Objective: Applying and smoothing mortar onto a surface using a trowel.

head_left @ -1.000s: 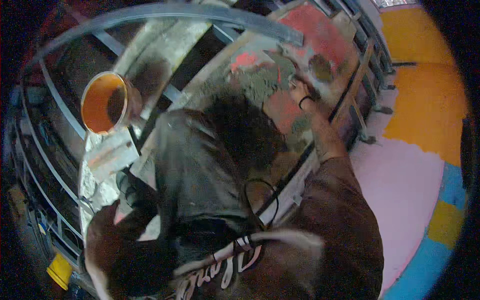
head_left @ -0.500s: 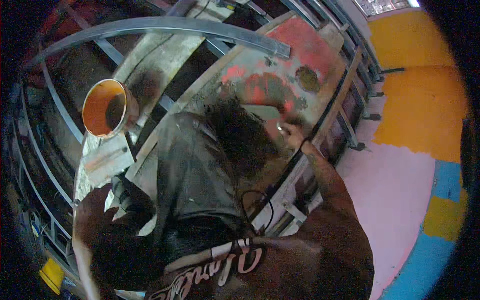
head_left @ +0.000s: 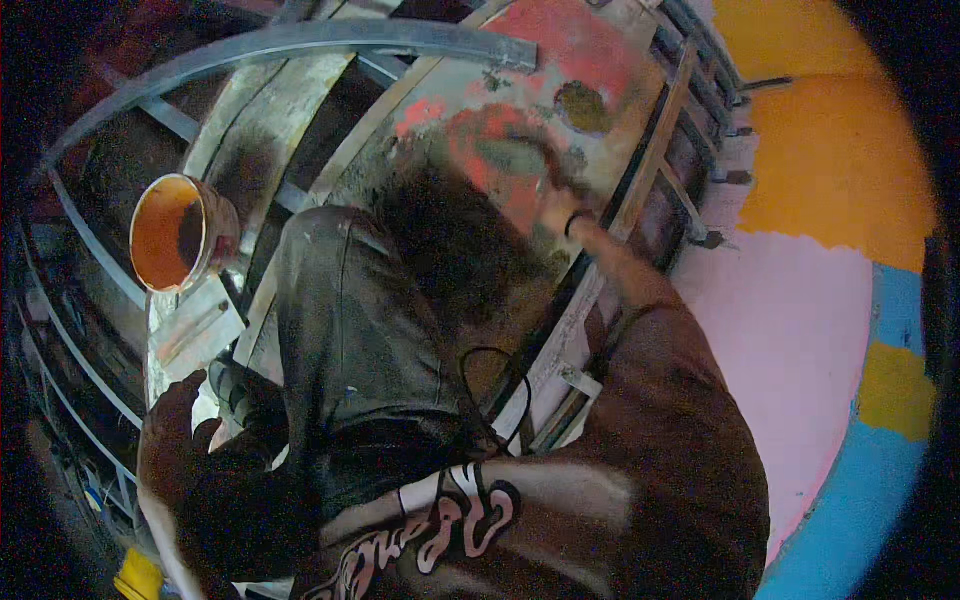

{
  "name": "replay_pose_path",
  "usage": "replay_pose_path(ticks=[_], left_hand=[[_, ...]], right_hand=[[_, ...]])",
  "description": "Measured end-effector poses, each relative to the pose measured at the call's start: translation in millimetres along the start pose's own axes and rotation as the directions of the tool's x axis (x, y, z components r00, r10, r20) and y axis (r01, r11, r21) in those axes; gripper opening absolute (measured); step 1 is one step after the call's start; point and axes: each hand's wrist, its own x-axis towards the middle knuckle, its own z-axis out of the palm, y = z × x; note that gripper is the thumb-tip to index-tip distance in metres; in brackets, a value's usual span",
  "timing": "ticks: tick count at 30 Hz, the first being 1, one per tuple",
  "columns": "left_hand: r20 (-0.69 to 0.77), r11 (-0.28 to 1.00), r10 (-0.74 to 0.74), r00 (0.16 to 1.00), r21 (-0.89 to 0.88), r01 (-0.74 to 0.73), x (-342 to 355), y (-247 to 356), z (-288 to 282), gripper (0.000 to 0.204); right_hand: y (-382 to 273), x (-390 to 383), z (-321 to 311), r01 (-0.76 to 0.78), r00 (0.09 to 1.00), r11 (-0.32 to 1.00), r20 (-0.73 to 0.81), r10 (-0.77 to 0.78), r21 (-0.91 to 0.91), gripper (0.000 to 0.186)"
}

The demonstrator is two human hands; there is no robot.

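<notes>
My right hand [head_left: 562,212], blurred by motion, is closed round a flat-bladed scraper [head_left: 515,157]. Its pale blade lies over a grey panel [head_left: 610,165] patched with red, just right of my shadow. My left hand [head_left: 178,425] hangs in shade at the lower left, fingers and thumb apart, with nothing visible in it. Near its fingertips lies a flat pale plate [head_left: 198,325] with orange smears. Beyond the plate stands a bucket [head_left: 224,240], tilted in this view, its inside coated orange.
A curved metal bar [head_left: 300,40] arches across the far side. Metal framing [head_left: 75,340] with dark gaps runs along the left. The panel has a round dark spot [head_left: 582,106]. A black cable [head_left: 465,375] loops beside my knee [head_left: 350,290]. At right lies a painted multicoloured surface [head_left: 780,340].
My right hand has swept the scraper up and left across the panel. The whole view has shifted slightly. My left hand stays near the plate.
</notes>
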Motion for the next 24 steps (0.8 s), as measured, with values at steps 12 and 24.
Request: replay_pose_path(ticks=[12,24], left_hand=[[-0.137,0.991,-0.127,0.982,0.023,0.131,-41,-40,-25,0.065],[-0.033,0.953,-0.281,0.959,-0.126,0.275,-49,-16,-26,0.056]], right_hand=[[80,67,-15,-0.375,0.923,0.837,0.082,0.375,0.400,0.037],[-10,-71,24,0.114,0.986,0.988,0.114,-0.125,0.103,0.054]])
